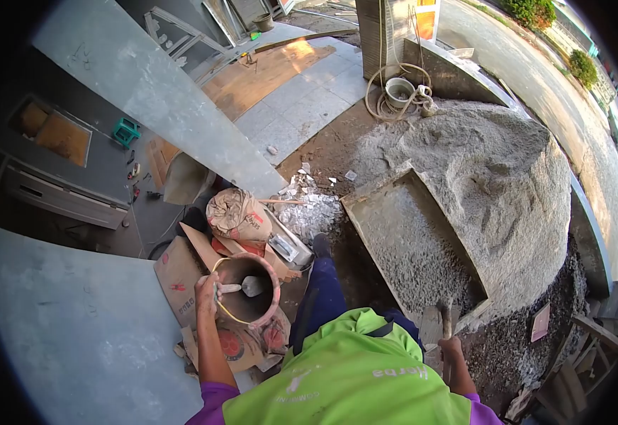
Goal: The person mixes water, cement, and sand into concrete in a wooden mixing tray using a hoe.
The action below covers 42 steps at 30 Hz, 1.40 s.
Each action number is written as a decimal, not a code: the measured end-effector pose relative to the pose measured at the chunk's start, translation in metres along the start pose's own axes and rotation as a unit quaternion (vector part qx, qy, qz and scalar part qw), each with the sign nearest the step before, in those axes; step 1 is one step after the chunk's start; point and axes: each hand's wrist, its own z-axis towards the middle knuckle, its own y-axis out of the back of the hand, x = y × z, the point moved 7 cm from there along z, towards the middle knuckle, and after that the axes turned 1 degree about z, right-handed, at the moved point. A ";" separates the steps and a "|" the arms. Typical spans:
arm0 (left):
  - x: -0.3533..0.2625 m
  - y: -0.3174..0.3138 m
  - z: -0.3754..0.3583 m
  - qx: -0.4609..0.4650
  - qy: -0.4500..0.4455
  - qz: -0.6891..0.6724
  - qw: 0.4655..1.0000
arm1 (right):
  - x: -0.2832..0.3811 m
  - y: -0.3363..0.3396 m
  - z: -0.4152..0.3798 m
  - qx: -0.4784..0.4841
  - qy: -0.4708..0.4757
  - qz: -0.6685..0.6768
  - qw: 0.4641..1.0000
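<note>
My left hand (207, 292) is closed at the left side of a round bucket (276, 287), where its yellow carrying handle (227, 313) runs. Inside the bucket lies a trowel (252, 286), its grip pointing toward my left hand. My right hand (452, 347) is wrapped round the wooden handle (446, 322) of a hoe-like tool with a flat grey blade (431, 324). That tool stands at the near end of a shallow mixing trough (366, 216), which holds wet grey mix with gravel. Below the bucket, paper cement sacks (237, 349) lie on the ground.
A large sand heap (507, 177) borders the trough on the right, with dark gravel (500, 354) nearer me. A full paper sack (238, 214) and a cardboard box (179, 280) stand left. A grey pillar (174, 85) rises ahead; a hose (373, 99) coils around another bucket (399, 91).
</note>
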 end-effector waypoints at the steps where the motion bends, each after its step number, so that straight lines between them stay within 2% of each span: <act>1: -0.013 -0.018 0.024 0.022 -0.003 0.007 1.000 | 0.001 -0.006 -0.002 -0.014 0.002 -0.001 1.000; 2: -0.025 -0.039 0.050 0.047 -0.006 0.013 0.999 | 0.003 -0.011 -0.003 -0.028 0.004 -0.002 1.000; 5: -0.077 -0.111 0.111 0.118 -0.018 0.046 0.992 | -0.059 -0.045 0.056 -0.115 0.043 -0.078 0.989; 10: -0.145 -0.231 0.218 0.249 -0.028 0.119 0.961 | 0.055 -0.079 -0.098 -0.086 -0.159 -0.024 0.983; 12: -0.181 -0.278 0.245 0.285 -0.041 0.146 0.946 | 0.037 -0.110 -0.099 -0.143 -0.170 0.041 0.974; 15: -0.230 -0.341 0.290 0.316 -0.075 0.188 0.927 | -0.002 -0.155 -0.091 -0.204 -0.103 0.013 0.973; 17: -0.261 -0.389 0.309 0.355 -0.114 0.211 0.904 | -0.028 -0.193 -0.088 -0.182 -0.164 0.096 0.965; 18: -0.273 -0.412 0.320 0.356 -0.136 0.231 0.895 | -0.040 -0.212 -0.091 -0.171 -0.195 0.136 0.956; 21: -0.310 -0.471 0.338 0.346 -0.181 0.291 0.873 | 0.078 -0.220 -0.154 -0.117 -0.235 0.298 0.918; 22: -0.323 -0.488 0.343 0.337 -0.209 0.309 0.865 | 0.094 -0.225 -0.156 -0.107 -0.246 0.317 0.910; 25: -0.363 -0.544 0.357 0.309 -0.292 0.350 0.835 | 0.088 -0.250 -0.117 -0.152 -0.202 0.290 0.923; 26: -0.374 -0.562 0.361 0.304 -0.314 0.360 0.824 | 0.086 -0.263 -0.111 -0.143 -0.208 0.318 0.914; 27: -0.382 -0.577 0.364 0.300 -0.334 0.370 0.814 | 0.114 -0.254 -0.118 -0.136 -0.216 0.345 0.903; 31: -0.392 -0.652 0.389 0.288 -0.343 0.402 0.798 | 0.163 -0.241 -0.097 -0.132 -0.218 0.439 0.862; 34: -0.393 -0.712 0.399 0.266 -0.345 0.461 0.773 | 0.198 -0.230 -0.067 -0.167 -0.210 0.484 0.833; 37: -0.369 -0.812 0.491 0.256 -0.401 0.580 0.661 | 0.244 -0.219 -0.029 -0.198 -0.234 0.563 0.768; 38: -0.353 -0.848 0.523 0.277 -0.432 0.580 0.632 | 0.255 -0.218 -0.007 -0.212 -0.240 0.586 0.744; 41: -0.288 -0.931 0.524 0.318 -0.415 0.653 0.548 | 0.301 -0.226 0.045 -0.234 -0.251 0.679 0.649; 42: -0.261 -0.950 0.545 0.349 -0.418 0.648 0.532 | 0.316 -0.225 0.058 -0.238 -0.251 0.708 0.616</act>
